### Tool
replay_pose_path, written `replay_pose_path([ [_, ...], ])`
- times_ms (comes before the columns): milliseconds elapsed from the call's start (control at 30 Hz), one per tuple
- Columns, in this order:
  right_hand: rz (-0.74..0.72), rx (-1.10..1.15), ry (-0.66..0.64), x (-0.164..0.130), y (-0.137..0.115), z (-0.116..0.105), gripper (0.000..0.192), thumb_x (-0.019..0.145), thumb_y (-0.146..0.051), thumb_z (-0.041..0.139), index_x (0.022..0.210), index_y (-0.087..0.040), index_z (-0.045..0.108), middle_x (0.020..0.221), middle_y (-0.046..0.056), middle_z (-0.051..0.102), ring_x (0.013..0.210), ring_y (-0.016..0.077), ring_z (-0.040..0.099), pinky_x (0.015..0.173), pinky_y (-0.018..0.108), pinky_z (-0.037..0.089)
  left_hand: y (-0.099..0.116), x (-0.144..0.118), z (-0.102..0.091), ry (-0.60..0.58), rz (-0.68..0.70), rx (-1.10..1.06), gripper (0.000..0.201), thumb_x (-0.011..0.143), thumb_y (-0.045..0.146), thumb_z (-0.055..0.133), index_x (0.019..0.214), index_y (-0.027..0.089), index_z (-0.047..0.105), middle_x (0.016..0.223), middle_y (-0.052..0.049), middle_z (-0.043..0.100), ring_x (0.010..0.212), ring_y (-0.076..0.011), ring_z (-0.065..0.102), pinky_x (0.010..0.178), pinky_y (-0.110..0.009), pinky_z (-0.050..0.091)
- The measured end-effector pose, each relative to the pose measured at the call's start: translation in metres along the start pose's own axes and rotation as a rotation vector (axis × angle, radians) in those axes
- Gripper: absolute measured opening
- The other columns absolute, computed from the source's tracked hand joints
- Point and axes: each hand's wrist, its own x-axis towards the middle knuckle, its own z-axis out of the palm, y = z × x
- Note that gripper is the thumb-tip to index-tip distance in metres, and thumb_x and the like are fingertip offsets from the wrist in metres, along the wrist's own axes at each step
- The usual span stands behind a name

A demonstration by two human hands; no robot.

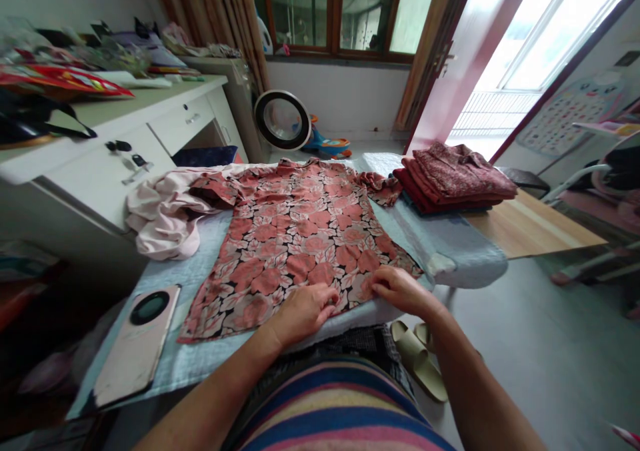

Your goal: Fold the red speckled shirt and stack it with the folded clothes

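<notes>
A red floral shirt [300, 231] lies spread flat on the table, its collar at the far side and its hem toward me. My left hand [307, 311] rests on the near hem with its fingers curled onto the fabric. Farther right along the same hem, my right hand [400, 288] has fingertips and thumb closed on the edge of the cloth. The shirt's short sleeves reach out to both sides, the left one against a crumpled pale pink cloth [167, 214].
Folded dark red garments [455, 174] are stacked at the table's right. A phone [137, 348] lies at the near left corner of the light blue table cover [200, 364]. White drawers [125, 151] stand left; slippers [417, 361] are on the floor below.
</notes>
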Motion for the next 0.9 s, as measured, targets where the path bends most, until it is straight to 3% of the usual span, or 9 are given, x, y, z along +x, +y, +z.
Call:
replay_pose_path([
  [100,0.059,-0.076,0.09,0.002,0.009,-0.004,0.017,0.085,-0.017,0.051,0.075,-0.018,0.065,0.077,0.003,0.064,0.074,0.0167,0.058,0.069,0.027,0.041,-0.002,0.001,-0.002,-0.001,0.042,-0.046,0.013,0.091,0.023,0.056,0.1,0.023,0.066,0.094,-0.002,0.067,0.084,-0.0172,0.063,0.074,-0.027,0.046],
  [233,0.008,-0.107,0.251,0.015,0.015,0.002,0.015,0.087,-0.02,0.05,0.082,-0.019,0.064,0.088,0.006,0.062,0.085,0.0195,0.058,0.078,0.031,0.044,-0.014,0.003,-0.008,0.138,0.043,-0.045,0.014,0.092,0.019,0.054,0.101,0.02,0.065,0.104,-0.005,0.064,0.098,-0.0187,0.059,0.088,-0.03,0.046],
  [367,-0.056,-0.125,0.315,0.029,0.024,0.013,0.016,0.089,-0.021,0.049,0.084,-0.021,0.064,0.093,0.008,0.061,0.092,0.022,0.057,0.084,0.035,0.045,-0.042,-0.009,-0.022,0.3,-0.131,0.111,0.013,0.09,0.017,0.055,0.099,0.021,0.065,0.111,-0.006,0.062,0.106,-0.0225,0.055,0.096,-0.038,0.045],
  [500,-0.083,-0.111,0.367,0.034,0.038,0.019,0.017,0.09,-0.024,0.049,0.085,-0.021,0.065,0.094,0.007,0.062,0.092,0.0222,0.058,0.084,0.035,0.045,-0.077,-0.041,-0.037,0.397,-0.362,0.228,0.018,0.092,0.016,0.05,0.1,0.021,0.065,0.111,-0.007,0.062,0.105,-0.0223,0.057,0.097,-0.038,0.045],
  [667,-0.104,-0.117,0.44,0.034,0.05,0.028,0.016,0.09,-0.026,0.05,0.085,-0.021,0.064,0.095,0.007,0.062,0.093,0.0226,0.058,0.085,0.036,0.046,-0.107,-0.085,-0.048,0.344,-0.604,0.335,0.016,0.091,0.018,0.05,0.099,0.02,0.064,0.108,-0.008,0.063,0.103,-0.0229,0.059,0.093,-0.035,0.046],
  [900,-0.149,-0.098,0.425,0.03,0.051,0.029,0.013,0.089,-0.024,0.051,0.09,-0.021,0.064,0.102,0.008,0.062,0.098,0.0234,0.057,0.088,0.039,0.046,-0.117,-0.112,-0.062,0.2,-0.806,0.421,0.011,0.09,0.023,0.05,0.087,0.021,0.06,0.095,-0.006,0.062,0.09,-0.0237,0.061,0.078,-0.033,0.045],
])
